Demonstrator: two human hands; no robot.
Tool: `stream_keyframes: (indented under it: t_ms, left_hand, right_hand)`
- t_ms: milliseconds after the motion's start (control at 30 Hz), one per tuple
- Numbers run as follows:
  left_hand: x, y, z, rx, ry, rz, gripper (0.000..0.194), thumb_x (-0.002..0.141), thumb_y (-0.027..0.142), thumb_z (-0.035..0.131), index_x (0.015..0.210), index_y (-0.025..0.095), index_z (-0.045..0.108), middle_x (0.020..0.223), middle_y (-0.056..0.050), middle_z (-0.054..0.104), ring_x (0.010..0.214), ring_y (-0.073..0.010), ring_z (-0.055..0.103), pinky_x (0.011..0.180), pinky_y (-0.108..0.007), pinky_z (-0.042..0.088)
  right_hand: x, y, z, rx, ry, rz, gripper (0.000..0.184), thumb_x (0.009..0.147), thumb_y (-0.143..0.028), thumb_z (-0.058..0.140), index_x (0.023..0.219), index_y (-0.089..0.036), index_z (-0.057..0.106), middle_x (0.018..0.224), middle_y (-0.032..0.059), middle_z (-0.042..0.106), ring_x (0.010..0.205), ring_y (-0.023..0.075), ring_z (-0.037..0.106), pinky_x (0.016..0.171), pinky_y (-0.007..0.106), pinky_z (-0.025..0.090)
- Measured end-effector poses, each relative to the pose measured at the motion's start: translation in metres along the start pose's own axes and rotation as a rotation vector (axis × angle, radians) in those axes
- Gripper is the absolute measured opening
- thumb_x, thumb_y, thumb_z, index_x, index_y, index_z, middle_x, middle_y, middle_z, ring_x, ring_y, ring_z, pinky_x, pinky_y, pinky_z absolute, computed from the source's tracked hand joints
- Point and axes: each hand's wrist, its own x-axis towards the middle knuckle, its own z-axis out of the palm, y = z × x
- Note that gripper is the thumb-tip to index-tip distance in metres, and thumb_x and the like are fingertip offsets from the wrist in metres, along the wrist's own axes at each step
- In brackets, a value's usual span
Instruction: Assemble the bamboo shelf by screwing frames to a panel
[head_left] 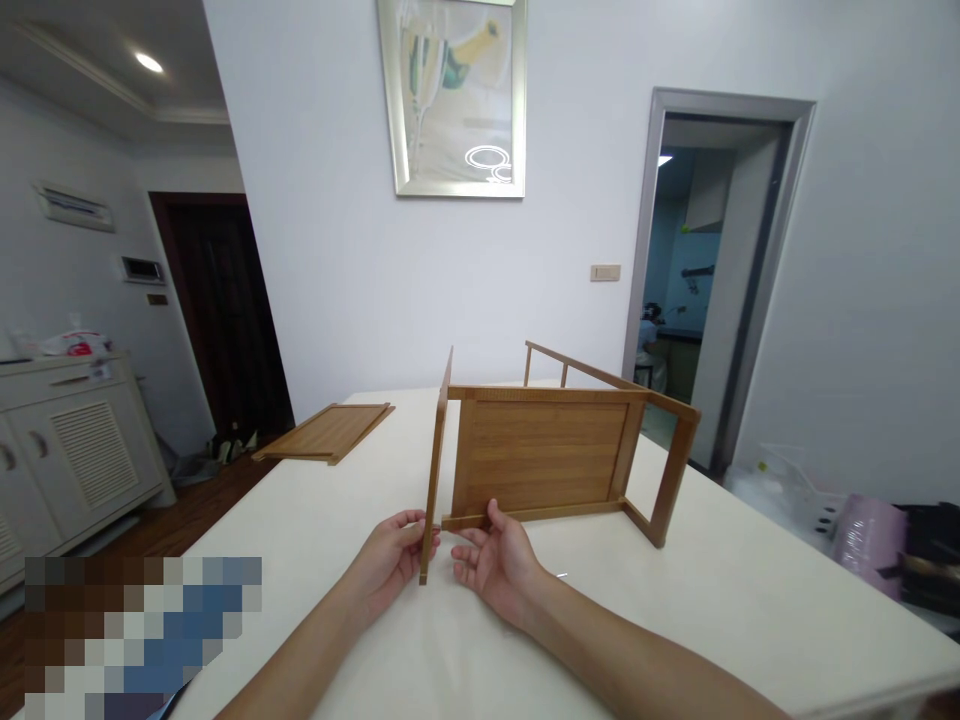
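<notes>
A partly joined wooden rack stands on the white table, its slatless shelf panel (544, 455) tilted up toward me. My left hand (390, 565) is closed round the lower part of the upright wooden side frame (435, 470), with fingertips showing on its right side. At the panel's lower left corner, my right hand (499, 565) has its thumb and index finger at the bottom rail, other fingers loosely curled below. The rail's end lies close to the left frame; whether they touch I cannot tell. Another side frame (671, 475) joins the panel's right end.
A separate wooden panel (330, 432) lies flat at the table's left. Near my right wrist is a small thin shiny piece (562, 575) on the white table (600, 640). Bags and a pink package (870, 540) sit beyond the right edge. A wall stands behind the table.
</notes>
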Motion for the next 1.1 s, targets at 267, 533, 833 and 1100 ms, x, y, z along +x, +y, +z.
stream_keyframes:
  t_ms: [267,533,833,1100]
  left_hand:
    - [-0.0013,0.0018,0.0020,0.005,-0.065,0.045,0.048,0.068,-0.002,0.066,0.110,0.015,0.053,0.094,-0.010,0.069,0.066,-0.0132,0.065,0.060,-0.024,0.052]
    - [0.0017,0.0000,0.0027,-0.021,-0.104,0.100,0.052,0.067,0.001,0.068,0.115,0.017,0.053,0.086,-0.008,0.068,0.067,-0.0129,0.063,0.061,-0.023,0.050]
    - [0.0020,-0.0011,0.0024,-0.036,-0.082,0.123,0.036,0.066,-0.001,0.069,0.098,0.012,0.059,0.070,-0.004,0.064,0.066,-0.0126,0.062,0.064,-0.022,0.050]
    - [-0.0003,0.0005,0.0027,-0.049,-0.095,0.148,0.034,0.067,0.002,0.070,0.098,0.012,0.060,0.078,-0.007,0.067,0.072,-0.0135,0.063,0.068,-0.024,0.050]
  right_hand:
    - [-0.0035,0.0007,0.0016,0.000,-0.006,0.008,0.048,0.092,-0.053,0.033,0.102,-0.011,0.056,0.082,0.0050,0.062,0.055,0.0126,0.055,0.055,0.028,0.043]
    - [-0.0043,-0.0003,0.0029,0.003,0.009,0.014,0.050,0.092,-0.054,0.034,0.103,-0.010,0.055,0.082,0.0043,0.062,0.055,0.0124,0.056,0.056,0.028,0.043]
    - [-0.0028,-0.0003,0.0042,0.009,0.020,0.006,0.047,0.092,-0.052,0.035,0.101,-0.011,0.054,0.081,0.0043,0.062,0.055,0.0123,0.056,0.055,0.027,0.043]
    - [-0.0021,0.0007,0.0022,0.012,0.012,-0.020,0.042,0.092,-0.050,0.035,0.099,-0.012,0.054,0.078,0.0045,0.061,0.054,0.0121,0.056,0.054,0.027,0.044]
